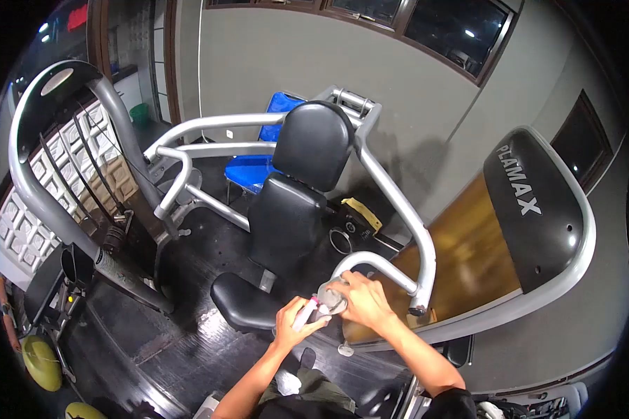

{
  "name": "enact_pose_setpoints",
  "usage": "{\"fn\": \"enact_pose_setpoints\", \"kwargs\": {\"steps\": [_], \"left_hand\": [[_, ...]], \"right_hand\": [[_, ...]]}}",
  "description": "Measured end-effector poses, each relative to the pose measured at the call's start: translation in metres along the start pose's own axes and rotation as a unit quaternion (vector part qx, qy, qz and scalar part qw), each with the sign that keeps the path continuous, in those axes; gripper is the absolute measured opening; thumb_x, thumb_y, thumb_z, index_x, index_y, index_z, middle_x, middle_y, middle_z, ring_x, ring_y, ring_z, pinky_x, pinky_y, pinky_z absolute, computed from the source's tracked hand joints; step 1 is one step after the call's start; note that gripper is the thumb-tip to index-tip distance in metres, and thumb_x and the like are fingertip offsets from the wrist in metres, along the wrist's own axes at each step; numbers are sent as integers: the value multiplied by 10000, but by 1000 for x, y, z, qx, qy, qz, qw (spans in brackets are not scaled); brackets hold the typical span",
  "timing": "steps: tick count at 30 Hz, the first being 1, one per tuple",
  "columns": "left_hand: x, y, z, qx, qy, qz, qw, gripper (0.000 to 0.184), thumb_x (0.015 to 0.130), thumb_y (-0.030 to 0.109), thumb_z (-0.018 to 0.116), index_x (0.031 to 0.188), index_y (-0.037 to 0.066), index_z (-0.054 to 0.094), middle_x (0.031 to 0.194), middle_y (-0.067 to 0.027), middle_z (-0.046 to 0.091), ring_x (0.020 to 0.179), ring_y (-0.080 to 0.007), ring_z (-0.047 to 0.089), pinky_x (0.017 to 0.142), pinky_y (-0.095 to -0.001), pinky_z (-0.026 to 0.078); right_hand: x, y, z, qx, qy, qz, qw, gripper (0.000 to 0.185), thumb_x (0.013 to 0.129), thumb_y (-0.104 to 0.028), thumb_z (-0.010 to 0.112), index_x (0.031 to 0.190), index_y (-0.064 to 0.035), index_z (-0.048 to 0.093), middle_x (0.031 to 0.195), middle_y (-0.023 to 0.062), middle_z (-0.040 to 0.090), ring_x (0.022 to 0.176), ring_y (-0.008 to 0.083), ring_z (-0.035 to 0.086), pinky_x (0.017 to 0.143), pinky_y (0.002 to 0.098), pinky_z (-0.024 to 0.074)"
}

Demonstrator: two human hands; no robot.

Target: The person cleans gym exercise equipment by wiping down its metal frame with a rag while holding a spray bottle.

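My left hand is closed around a small white bottle with a pink part near its top. Just to the right, my right hand grips a crumpled grey cloth. The bottle's top points at the cloth, and the two are close together; whether they touch I cannot tell. Both hands are in front of the black seat of a gym machine, near the curved silver handle on its right side.
The machine's black backrest rises behind the seat. A panel lettered PLAMAX stands at the right. At the left is a weight-stack frame. Behind are a blue chair and a black box with a yellow cloth.
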State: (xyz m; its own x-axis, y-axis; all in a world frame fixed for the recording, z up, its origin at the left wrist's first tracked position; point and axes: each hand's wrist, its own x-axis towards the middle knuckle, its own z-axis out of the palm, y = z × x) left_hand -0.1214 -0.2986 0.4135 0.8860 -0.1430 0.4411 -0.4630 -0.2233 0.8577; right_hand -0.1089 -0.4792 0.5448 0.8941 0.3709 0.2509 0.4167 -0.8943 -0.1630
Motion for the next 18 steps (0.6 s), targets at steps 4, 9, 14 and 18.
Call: {"fn": "enact_pose_setpoints", "kwargs": {"steps": [4,9,14,18], "left_hand": [[-1,2,4,1,25,20,999,415,657,248,914,910,17,680,756,-75,591,620,-201,588,570,-323,468],[-1,3,2,-1,11,4,1000,400,679,272,900,894,30,664,792,-87,632,674,-286,652,599,-363,521],[1,5,2,-10,31,26,999,400,668,248,908,900,25,670,775,-93,615,640,-254,631,595,-347,507],[2,2,2,-11,22,27,999,394,666,260,906,878,32,664,775,-94,618,646,-266,639,596,-356,515]], "right_hand": [[24,7,-6,-102,-32,6,994,286,652,-203,793,933,-176,743,934,72,626,875,274,681,678,437,563],[60,9,6,-159,-15,50,986,231,710,-360,771,828,-162,758,835,81,654,758,282,700,663,435,558],[89,-17,13,-248,-275,-17,929,357,681,-408,802,902,-128,782,924,105,731,848,276,733,739,391,578],[117,-8,9,-322,-294,6,900,352,677,-393,812,926,-146,791,944,65,763,915,227,738,761,342,567]]}}
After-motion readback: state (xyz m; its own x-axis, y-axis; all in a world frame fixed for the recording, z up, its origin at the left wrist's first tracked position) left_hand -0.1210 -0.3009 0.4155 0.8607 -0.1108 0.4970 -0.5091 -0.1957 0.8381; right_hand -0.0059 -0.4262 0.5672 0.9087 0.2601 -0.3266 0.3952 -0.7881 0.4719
